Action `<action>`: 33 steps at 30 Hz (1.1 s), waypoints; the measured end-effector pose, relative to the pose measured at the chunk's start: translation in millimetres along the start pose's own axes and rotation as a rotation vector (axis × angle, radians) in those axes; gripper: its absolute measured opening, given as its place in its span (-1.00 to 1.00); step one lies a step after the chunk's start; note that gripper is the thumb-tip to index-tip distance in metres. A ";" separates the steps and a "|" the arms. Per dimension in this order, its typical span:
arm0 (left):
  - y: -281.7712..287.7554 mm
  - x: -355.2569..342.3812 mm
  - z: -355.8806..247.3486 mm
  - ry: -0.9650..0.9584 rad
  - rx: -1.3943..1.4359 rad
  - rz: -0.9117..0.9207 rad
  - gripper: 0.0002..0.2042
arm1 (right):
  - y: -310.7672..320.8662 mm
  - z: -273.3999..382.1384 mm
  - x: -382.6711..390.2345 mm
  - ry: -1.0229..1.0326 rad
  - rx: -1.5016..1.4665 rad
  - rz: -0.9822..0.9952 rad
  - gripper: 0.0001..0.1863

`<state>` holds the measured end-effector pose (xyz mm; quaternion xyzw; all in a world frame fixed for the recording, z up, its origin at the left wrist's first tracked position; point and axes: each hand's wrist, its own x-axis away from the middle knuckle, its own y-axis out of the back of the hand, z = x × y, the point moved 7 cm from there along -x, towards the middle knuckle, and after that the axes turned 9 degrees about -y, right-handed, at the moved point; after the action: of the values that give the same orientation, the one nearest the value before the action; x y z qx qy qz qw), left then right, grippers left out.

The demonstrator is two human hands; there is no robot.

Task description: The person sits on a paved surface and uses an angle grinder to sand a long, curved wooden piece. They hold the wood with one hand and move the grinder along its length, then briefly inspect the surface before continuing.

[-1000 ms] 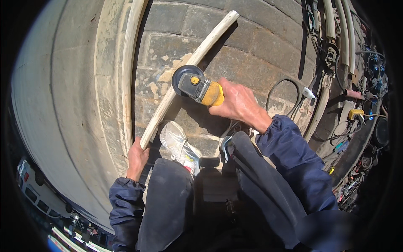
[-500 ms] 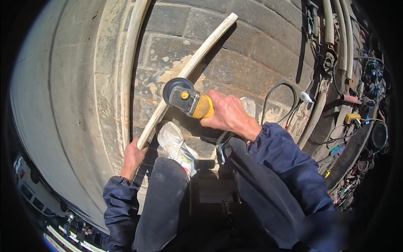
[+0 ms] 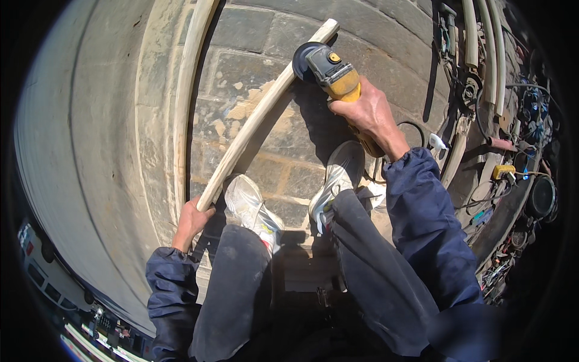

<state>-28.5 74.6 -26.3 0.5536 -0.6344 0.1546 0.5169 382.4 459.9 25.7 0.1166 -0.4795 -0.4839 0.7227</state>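
My left hand (image 3: 191, 222) is closed around the near end of a pale, peeled wooden pole (image 3: 252, 120), which slants away up to the right over the paving. In my right hand (image 3: 372, 114) is a yellow and grey angle grinder (image 3: 336, 71), gripped by its body. Its dark round disc (image 3: 306, 62) lies against the pole toward the far end; whether it spins I cannot tell. The grinder's rear part shows below my fingers. Beneath the pole, shadow and light dust mark the stones.
A second long pale pole (image 3: 189, 90) lies to the left. My white shoes (image 3: 246, 202) stand near the held pole. At right are a cable with a white plug (image 3: 437, 142), several more poles (image 3: 487, 54), a yellow socket block (image 3: 503, 172), a round black pan-like thing (image 3: 541, 197) and scattered tools.
The grinder in my right hand has moved up and right along the pole, from its middle toward its far end. My left hand keeps its place. My right shoe now shows more fully.
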 end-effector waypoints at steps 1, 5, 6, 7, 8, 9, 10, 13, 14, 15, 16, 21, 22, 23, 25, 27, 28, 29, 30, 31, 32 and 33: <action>0.6 0.9 -1.2 0.042 -0.004 0.024 -0.69 | -13.6 8.1 19.3 0.026 0.023 0.063 -0.26; -8.1 -8.5 14.8 0.127 -0.017 0.102 -0.63 | -76.9 23.1 68.2 0.315 0.231 0.210 -0.33; -8.0 -8.2 20.9 0.127 -0.019 0.095 -0.62 | -85.1 24.5 72.8 0.373 0.269 0.239 -0.33; -8.1 -7.7 27.4 0.125 -0.021 0.088 -0.61 | -85.8 21.6 70.8 0.364 0.272 0.254 -0.34; -10.0 -9.5 30.3 0.119 -0.011 0.082 -0.61 | -73.4 22.7 61.4 0.283 0.282 0.251 -0.33; -12.0 -9.6 31.2 0.117 -0.012 0.083 -0.60 | -56.3 24.9 48.9 0.207 0.291 0.251 -0.33; -11.2 -9.0 30.1 0.115 -0.016 0.084 -0.60 | -42.8 20.7 35.0 0.130 0.297 0.250 -0.32; -6.0 -7.8 25.7 0.118 -0.021 0.081 -0.60 | 8.3 -2.7 -23.3 0.031 0.084 0.048 -0.28; -6.4 -8.7 25.0 0.118 -0.016 0.082 -0.60 | 22.9 -6.3 -40.6 -0.035 0.024 0.023 -0.27; -7.6 -10.1 23.8 0.111 -0.020 0.090 -0.59 | 35.6 -5.7 -49.8 -0.067 -0.028 -0.022 -0.28; -9.4 -11.3 22.2 0.105 -0.024 0.099 -0.59 | 45.0 -6.5 -55.3 -0.100 -0.081 -0.067 -0.29; -12.3 -3.3 17.0 0.112 -0.017 0.104 -0.59 | 2.1 10.8 -10.6 0.051 0.073 0.002 -0.29; -14.8 -4.2 21.9 0.108 -0.003 0.115 -0.59 | -19.3 14.9 8.5 0.074 0.103 0.096 -0.26; -18.4 -6.4 26.0 0.102 0.013 0.132 -0.59 | -38.5 20.0 27.3 0.100 0.185 0.186 -0.27; -23.0 -13.8 24.3 0.091 0.031 0.175 -0.59 | -66.1 19.5 53.7 0.234 0.278 0.238 -0.30; -21.5 -11.0 25.2 0.116 0.040 0.192 -0.60 | -75.5 24.0 58.7 0.318 0.300 0.268 -0.28; -19.5 -9.7 26.0 0.124 0.041 0.190 -0.61 | -67.8 19.9 49.9 0.241 0.272 0.248 -0.28; -21.3 -8.9 29.0 0.130 0.053 0.188 -0.61 | -52.7 23.5 37.5 0.166 0.254 0.230 -0.28; -21.3 -8.6 29.5 0.133 0.060 0.187 -0.62 | -38.8 21.0 22.4 0.090 0.234 0.206 -0.27; -21.7 -9.5 27.8 0.120 0.075 0.189 -0.63 | -22.6 13.1 1.6 0.039 0.184 0.122 -0.28; -18.8 -8.6 24.7 0.110 0.086 0.187 -0.63 | -4.4 5.0 -19.8 -0.009 0.127 0.040 -0.29; -22.0 -11.2 23.7 0.095 0.104 0.190 -0.64 | 9.7 -3.8 -36.0 -0.024 0.073 -0.002 -0.28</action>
<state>-22.7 55.0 -53.7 0.5092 -0.6500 0.2617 0.4998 388.6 492.9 9.0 0.1377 -0.5053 -0.4681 0.7117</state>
